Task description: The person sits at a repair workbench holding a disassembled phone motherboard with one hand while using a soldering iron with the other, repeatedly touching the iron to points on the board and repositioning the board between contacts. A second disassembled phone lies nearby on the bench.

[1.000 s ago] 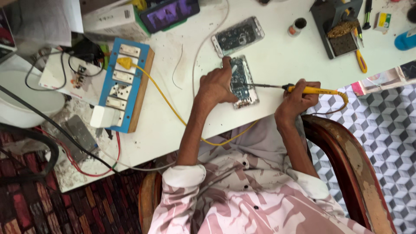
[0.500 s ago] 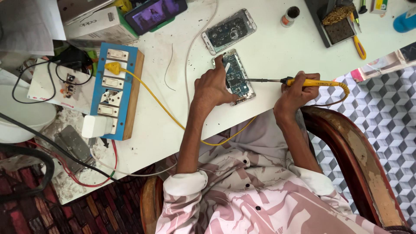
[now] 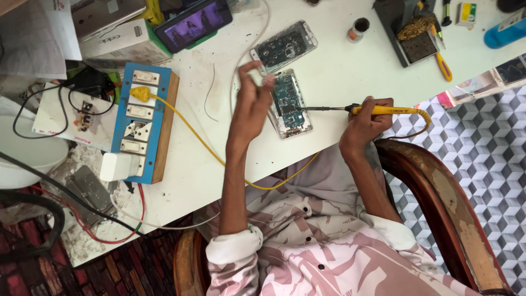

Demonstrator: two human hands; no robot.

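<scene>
A white rectangular box (image 3: 123, 39) lies far left on the table. Just right of it, a phone's lit screen (image 3: 194, 23) glows purple. A small yellow-green packet (image 3: 466, 13) sits far right.

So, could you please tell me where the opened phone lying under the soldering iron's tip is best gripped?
Grip the opened phone by its long edges near the end closest to the table's edge, coming from the left. The soldering iron reaches in from the right, and the exposed circuit board fills its face.

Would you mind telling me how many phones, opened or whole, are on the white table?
3. One opened phone lies under the soldering iron tip, a second opened one just beyond it, and one with a lit screen at the far edge. Others may lie out of frame.
</scene>
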